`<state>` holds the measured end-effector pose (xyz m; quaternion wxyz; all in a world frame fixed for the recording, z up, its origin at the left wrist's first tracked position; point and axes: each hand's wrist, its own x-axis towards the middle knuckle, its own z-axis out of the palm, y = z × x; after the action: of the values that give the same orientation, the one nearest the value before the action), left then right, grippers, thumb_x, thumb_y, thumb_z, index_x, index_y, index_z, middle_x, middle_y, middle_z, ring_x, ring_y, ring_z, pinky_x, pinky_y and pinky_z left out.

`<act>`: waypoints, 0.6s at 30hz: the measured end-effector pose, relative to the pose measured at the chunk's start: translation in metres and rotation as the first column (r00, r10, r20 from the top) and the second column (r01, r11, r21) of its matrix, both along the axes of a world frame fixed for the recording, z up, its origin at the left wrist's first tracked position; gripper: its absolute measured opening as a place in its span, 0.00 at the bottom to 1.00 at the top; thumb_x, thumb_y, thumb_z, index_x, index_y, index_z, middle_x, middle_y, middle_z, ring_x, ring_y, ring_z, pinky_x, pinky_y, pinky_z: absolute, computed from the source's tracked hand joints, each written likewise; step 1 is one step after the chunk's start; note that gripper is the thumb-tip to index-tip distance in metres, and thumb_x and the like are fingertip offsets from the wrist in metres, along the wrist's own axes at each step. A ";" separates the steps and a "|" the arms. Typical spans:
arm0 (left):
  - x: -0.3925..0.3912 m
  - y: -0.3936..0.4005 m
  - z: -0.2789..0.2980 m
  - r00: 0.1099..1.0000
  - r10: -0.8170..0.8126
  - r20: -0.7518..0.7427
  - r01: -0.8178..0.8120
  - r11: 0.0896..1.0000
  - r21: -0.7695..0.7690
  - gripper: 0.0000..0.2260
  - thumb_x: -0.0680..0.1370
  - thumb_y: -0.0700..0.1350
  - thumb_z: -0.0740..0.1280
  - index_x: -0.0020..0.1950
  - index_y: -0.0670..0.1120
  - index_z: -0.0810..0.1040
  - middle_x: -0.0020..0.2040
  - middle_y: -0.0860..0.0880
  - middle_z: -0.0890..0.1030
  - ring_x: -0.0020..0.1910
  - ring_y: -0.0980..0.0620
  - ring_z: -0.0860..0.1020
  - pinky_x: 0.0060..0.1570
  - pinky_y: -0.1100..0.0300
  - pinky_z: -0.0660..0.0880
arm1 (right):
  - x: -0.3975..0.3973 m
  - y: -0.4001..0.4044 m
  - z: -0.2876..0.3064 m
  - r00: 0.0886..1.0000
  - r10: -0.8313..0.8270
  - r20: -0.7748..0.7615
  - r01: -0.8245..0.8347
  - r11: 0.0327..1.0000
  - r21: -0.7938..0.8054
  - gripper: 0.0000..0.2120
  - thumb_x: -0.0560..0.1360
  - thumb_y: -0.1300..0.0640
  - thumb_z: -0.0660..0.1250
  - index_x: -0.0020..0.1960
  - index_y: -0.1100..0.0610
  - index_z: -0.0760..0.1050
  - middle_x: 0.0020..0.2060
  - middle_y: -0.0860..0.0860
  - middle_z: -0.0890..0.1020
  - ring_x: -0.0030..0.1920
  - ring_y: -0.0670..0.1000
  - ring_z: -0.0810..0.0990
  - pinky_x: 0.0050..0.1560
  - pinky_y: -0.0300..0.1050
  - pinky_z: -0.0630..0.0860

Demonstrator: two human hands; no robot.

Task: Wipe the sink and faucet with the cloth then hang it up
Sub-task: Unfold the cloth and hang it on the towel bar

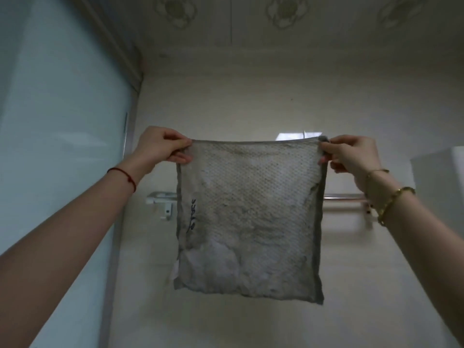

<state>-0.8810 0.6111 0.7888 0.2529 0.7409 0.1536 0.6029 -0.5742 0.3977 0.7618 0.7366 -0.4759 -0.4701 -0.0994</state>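
Pinching the cloth's (248, 217) top corners — left hand (163, 146), right hand (351, 154) — mid-frame, hiding most of the towel rail (344, 197).

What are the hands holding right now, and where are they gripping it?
The cloth: left hand pinches its top left corner, right hand its top right corner.
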 end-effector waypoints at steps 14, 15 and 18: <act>0.077 0.032 0.129 0.944 0.087 0.317 -0.162 0.963 0.216 0.01 0.76 0.38 0.72 0.46 0.41 0.82 0.37 0.45 0.82 0.25 0.60 0.80 0.30 0.69 0.78 | 0.055 0.040 0.117 0.995 0.096 -0.023 -0.087 0.965 0.247 0.03 0.78 0.61 0.66 0.49 0.60 0.76 0.42 0.58 0.83 0.39 0.52 0.82 0.46 0.44 0.81; 0.081 0.032 0.134 0.941 0.074 0.331 -0.155 0.962 0.226 0.02 0.76 0.38 0.72 0.46 0.40 0.82 0.37 0.45 0.81 0.25 0.60 0.80 0.32 0.68 0.79 | 0.058 0.043 0.123 0.995 0.101 -0.024 -0.092 0.963 0.254 0.03 0.78 0.61 0.66 0.49 0.60 0.76 0.43 0.59 0.83 0.39 0.52 0.82 0.48 0.46 0.81; 0.090 0.036 0.147 0.934 0.109 0.341 -0.221 0.925 0.309 0.01 0.77 0.39 0.72 0.46 0.43 0.82 0.38 0.46 0.82 0.34 0.53 0.82 0.47 0.56 0.80 | 0.067 0.050 0.140 0.993 0.113 -0.024 -0.102 0.957 0.270 0.07 0.78 0.61 0.66 0.55 0.63 0.75 0.41 0.58 0.82 0.40 0.52 0.81 0.50 0.47 0.80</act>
<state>-0.7906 0.6473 0.9356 0.0890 0.6511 0.0664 0.7508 -0.5072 0.4473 0.9015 0.8078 -0.3472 -0.4628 -0.1127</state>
